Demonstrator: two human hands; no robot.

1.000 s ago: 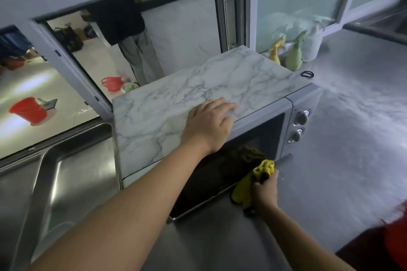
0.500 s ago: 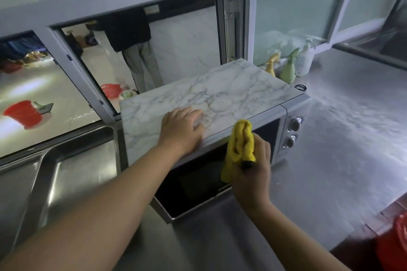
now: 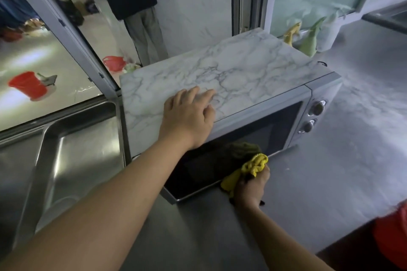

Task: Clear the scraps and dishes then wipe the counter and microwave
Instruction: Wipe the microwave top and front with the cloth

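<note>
Grey microwave with marble-pattern top (image 3: 220, 77) sits on the grey stainless counter (image 3: 330, 171), just right of the steel sink basin (image 3: 72, 160); its long axis runs left-to-right, angled so the right end is farther from the camera. Dark glass door (image 3: 253, 138) faces the person, two round knobs (image 3: 312, 116) at its right end. Left hand (image 3: 189, 116) lies flat on the top near the front edge, fingers relaxed and spread, pointing away toward the window, gripping nothing. Right hand (image 3: 251, 185) grips a bunched yellow cloth (image 3: 248, 169), fingers curled round it, cloth pressed at the door's lower right edge where it meets the counter; the cloth's reflection shows in the glass. Yellow and green spray bottles (image 3: 308, 39) stand behind the microwave's far right corner by the frosted window pane; a small black ring (image 3: 322, 63) is just beside that corner. Red bucket (image 3: 28, 84) shows through the open window, outside. Versus half a second ago: the cloth hand has dropped from the door's top edge down to its bottom edge; the left hand has shifted slightly rightward on the top but stays flat; microwave unmoved.
</note>
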